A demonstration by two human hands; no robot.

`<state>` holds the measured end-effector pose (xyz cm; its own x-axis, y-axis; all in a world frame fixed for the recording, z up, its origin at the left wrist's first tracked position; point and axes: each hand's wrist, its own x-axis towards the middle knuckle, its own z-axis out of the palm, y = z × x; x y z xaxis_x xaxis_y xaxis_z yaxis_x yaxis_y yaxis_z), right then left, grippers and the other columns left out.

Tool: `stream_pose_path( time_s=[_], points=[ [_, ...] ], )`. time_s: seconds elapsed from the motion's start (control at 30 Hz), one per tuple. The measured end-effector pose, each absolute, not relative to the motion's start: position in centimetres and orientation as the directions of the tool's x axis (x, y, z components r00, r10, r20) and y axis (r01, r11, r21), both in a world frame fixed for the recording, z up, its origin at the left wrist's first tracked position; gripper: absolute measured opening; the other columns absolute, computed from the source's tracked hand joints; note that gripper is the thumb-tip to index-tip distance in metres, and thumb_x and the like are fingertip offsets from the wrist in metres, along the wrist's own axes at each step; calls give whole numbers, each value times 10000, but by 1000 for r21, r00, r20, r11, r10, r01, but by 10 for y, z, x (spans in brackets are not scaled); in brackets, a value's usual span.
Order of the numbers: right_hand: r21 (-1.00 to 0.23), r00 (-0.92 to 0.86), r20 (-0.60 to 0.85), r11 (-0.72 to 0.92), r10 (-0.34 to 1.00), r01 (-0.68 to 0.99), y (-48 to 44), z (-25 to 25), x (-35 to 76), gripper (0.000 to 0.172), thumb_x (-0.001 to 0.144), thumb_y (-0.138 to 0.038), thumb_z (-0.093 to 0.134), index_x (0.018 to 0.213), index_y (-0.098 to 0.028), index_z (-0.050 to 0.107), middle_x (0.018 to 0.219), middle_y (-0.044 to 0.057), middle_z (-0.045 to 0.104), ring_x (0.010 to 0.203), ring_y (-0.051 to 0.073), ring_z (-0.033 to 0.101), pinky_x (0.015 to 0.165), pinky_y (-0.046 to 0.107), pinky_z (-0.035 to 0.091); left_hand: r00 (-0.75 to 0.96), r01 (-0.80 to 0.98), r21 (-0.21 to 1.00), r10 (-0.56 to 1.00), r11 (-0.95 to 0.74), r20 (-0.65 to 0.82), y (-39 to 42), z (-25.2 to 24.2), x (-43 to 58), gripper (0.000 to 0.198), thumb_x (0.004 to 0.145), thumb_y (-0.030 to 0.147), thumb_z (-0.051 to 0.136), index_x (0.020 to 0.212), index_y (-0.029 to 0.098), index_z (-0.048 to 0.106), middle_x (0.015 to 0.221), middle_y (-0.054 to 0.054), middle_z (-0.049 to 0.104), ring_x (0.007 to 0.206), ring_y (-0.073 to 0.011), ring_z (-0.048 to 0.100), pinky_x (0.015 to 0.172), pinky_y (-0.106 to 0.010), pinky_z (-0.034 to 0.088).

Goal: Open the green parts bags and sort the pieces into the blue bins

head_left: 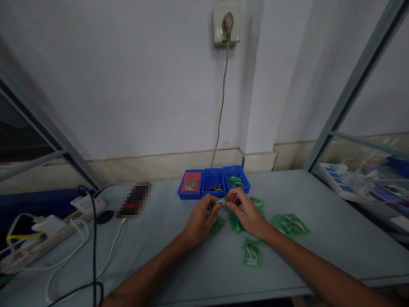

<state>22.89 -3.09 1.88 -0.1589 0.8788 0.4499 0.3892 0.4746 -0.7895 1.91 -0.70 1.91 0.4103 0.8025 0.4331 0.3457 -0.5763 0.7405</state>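
Observation:
Between my two hands is a small green plastic packet (221, 201), pinched at both ends just in front of the blue bins. My left hand (200, 217) grips its left end, fingers closed. At the right end, my right hand (245, 211) holds it between thumb and fingers. What lies inside the packet is too small to make out. Under and around my hands lie more green packets, one (217, 224) below the left hand and another (235, 222) partly hidden by the right. Nearer the table's front edge rests a green packet with pale pieces in it (252, 253).
Three joined blue bins hold a red card (191, 182), small metal parts (214, 187) and green packets (235, 181). A larger green bag (290, 225) lies to the right. On the left are a pixelated phone-like object (134, 200), cables and a power strip (47, 238).

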Motion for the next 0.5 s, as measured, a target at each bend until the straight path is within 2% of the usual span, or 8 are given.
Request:
stream_pose_path(
  time_s=[0.1, 0.27, 0.5],
  points=[
    [-786, -137, 459, 473, 878, 397, -32, 20, 229, 118, 1051, -343, 577, 1127, -255, 553, 976, 5, 619, 852, 190, 601, 747, 300, 466, 379, 321, 765, 816, -558, 436, -6, 16, 20, 179, 1055, 333, 566, 1192, 224, 600, 987, -21, 676, 873, -177, 627, 826, -305, 505],
    [-758, -188, 497, 529, 847, 382, -34, 22, 228, 107, 1084, -314, 512, 1087, -250, 598, 968, 15, 635, 870, 192, 612, 817, 317, 477, 365, 305, 761, 809, -572, 461, -7, 13, 20, 375, 1048, 269, 570, 1409, 248, 473, 1023, -22, 670, 904, -177, 644, 876, -329, 533],
    [-730, -188, 537, 565, 822, 385, -32, 22, 228, 172, 1088, -275, 483, 1124, -249, 648, 1082, 63, 699, 1038, 235, 650, 935, 363, 490, 373, 346, 719, 792, -603, 484, -10, 14, 19, 322, 1090, 264, 463, 1409, 263, 500, 1095, -55, 674, 992, -200, 666, 925, -372, 554]
  ],
)
